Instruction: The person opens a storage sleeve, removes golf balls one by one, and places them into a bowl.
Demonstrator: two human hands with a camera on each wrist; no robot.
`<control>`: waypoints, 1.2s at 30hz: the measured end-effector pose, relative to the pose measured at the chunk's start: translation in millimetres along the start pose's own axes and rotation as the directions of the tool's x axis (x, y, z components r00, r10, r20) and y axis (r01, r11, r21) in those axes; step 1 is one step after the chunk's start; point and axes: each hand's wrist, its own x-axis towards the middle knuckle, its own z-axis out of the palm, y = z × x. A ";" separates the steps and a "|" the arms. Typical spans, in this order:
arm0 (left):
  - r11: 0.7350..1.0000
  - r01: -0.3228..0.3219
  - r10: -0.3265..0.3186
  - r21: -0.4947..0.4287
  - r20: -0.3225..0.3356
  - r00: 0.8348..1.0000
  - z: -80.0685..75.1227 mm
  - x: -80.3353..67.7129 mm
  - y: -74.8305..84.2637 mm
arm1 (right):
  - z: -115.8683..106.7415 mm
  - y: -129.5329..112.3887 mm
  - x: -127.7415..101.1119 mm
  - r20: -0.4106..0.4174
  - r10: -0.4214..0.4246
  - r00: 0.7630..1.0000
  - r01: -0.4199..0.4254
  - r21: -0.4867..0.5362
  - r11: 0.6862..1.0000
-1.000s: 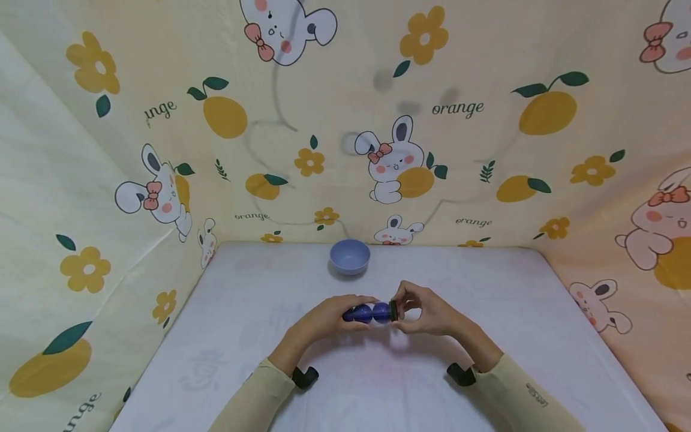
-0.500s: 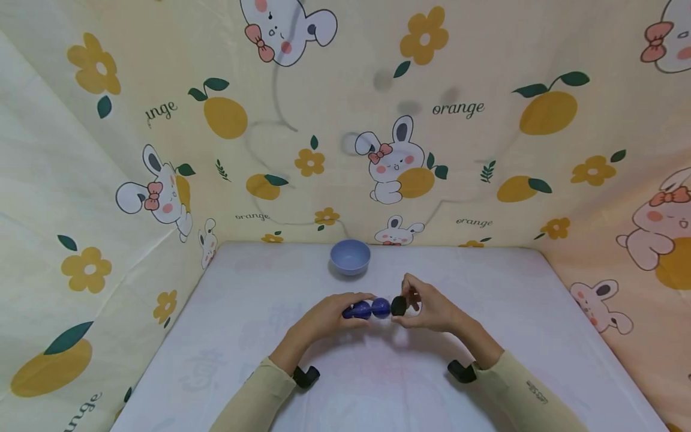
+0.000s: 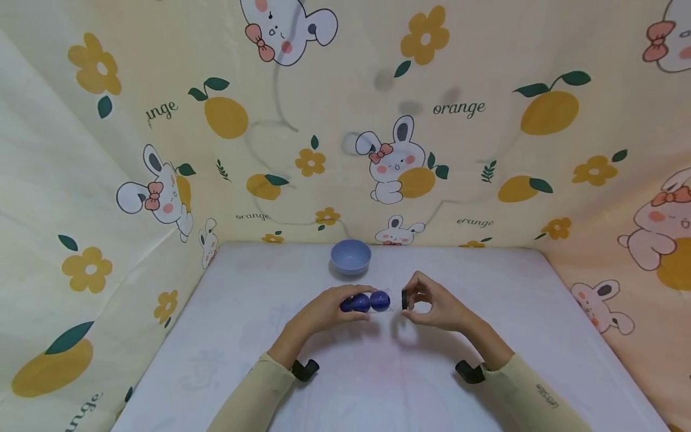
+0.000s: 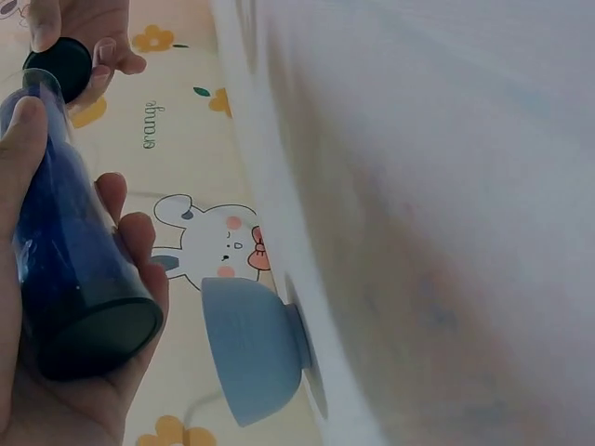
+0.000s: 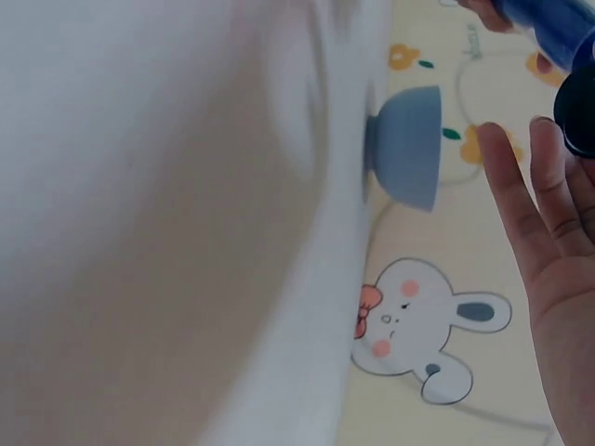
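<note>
My left hand [image 3: 325, 307] grips a clear tube [image 4: 67, 218] with blue balls [image 3: 380, 301] inside, held level above the table. Its far end points right and is uncapped, with a clear rim visible; a dark base closes the other end in the left wrist view. Just to the right, my right hand [image 3: 441, 307] pinches a round black lid [image 3: 404, 299] between thumb and fingers. A small gap separates lid and tube. The right wrist view catches the lid [image 5: 578, 111] at its right edge, where the hand's other fingers extend.
A blue bowl [image 3: 351, 257] stands upright near the back of the white-covered table [image 3: 237, 354], beyond both hands. A patterned cloth [image 3: 345, 144] with rabbits and oranges hangs behind and along the sides.
The black lid came off the tube's end and moved right with my right hand. My left hand and the tube shifted slightly upward in the head view.
</note>
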 end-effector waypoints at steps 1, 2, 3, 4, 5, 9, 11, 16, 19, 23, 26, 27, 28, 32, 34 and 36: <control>1.000 0.007 -0.007 -0.004 -0.001 1.000 0.1 -0.4 -0.6 | -1.1 1.2 -1.0 -0.003 0.005 1.000 -0.005 -0.002 1.000; 1.000 0.010 -0.010 -0.007 -0.002 1.000 0.3 -0.8 -1.2 | -2.1 2.4 -2.1 -0.005 0.010 1.000 -0.010 -0.006 1.000; 1.000 0.014 -0.014 -0.009 -0.003 1.000 0.7 -1.1 -2.0 | -3.1 3.5 -3.0 -0.005 0.016 1.000 -0.016 -0.013 1.000; 1.000 0.017 -0.017 -0.008 -0.004 1.000 1.0 -1.4 -2.7 | -4.2 4.1 -3.9 -0.005 0.029 1.000 -0.029 -0.019 0.999; 1.000 0.020 -0.021 -0.007 -0.005 1.000 1.3 -1.8 -3.4 | -5.3 4.8 -5.0 -0.005 0.044 0.999 -0.044 -0.029 0.999; 1.000 0.025 -0.025 0.002 -0.012 1.000 1.7 -3.4 -6.3 | -9.0 8.4 -9.6 -0.010 0.075 0.997 -0.075 -0.062 0.995; 1.000 0.022 -0.022 0.011 -0.019 1.000 1.6 -4.7 -7.2 | -10.4 10.2 -12.5 -0.017 0.076 0.997 -0.077 -0.080 0.994; 0.999 0.018 -0.017 0.027 -0.035 0.999 1.5 -9.3 -8.7 | -12.3 16.7 -20.2 -0.037 0.091 0.995 -0.094 -0.116 0.989; 0.999 0.026 -0.025 0.040 -0.040 0.999 2.0 -12.0 -10.3 | -13.2 20.6 -24.7 -0.058 0.124 0.991 -0.131 -0.129 0.983; 0.998 0.044 -0.041 0.054 -0.049 0.998 1.5 -14.9 -12.5 | -16.2 24.2 -29.9 -0.087 0.167 0.982 -0.178 -0.152 0.972; 0.997 0.054 -0.051 0.057 -0.058 0.997 -0.4 -15.7 -12.3 | -20.2 25.3 -33.6 -0.106 0.203 0.973 -0.219 -0.171 0.961; 0.997 0.056 -0.053 0.059 -0.060 0.997 -1.2 -15.9 -12.1 | -21.7 25.4 -34.9 -0.112 0.219 0.969 -0.236 -0.175 0.956; 0.996 0.057 -0.053 0.067 -0.064 0.997 -1.6 -15.8 -12.7 | -23.1 25.5 -36.3 -0.119 0.240 0.963 -0.258 -0.176 0.950; 0.995 0.063 -0.056 0.082 -0.074 0.996 -2.4 -17.1 -15.1 | -27.9 27.7 -42.0 -0.137 0.300 0.944 -0.321 -0.162 0.933; 0.994 0.063 -0.056 0.087 -0.077 0.995 -2.0 -18.0 -17.0 | -29.8 29.3 -44.3 -0.133 0.323 0.937 -0.341 -0.151 0.928; 0.994 0.062 -0.055 0.091 -0.080 0.995 -2.0 -18.7 -17.9 | -31.0 30.0 -45.8 -0.126 0.339 0.932 -0.355 -0.146 0.923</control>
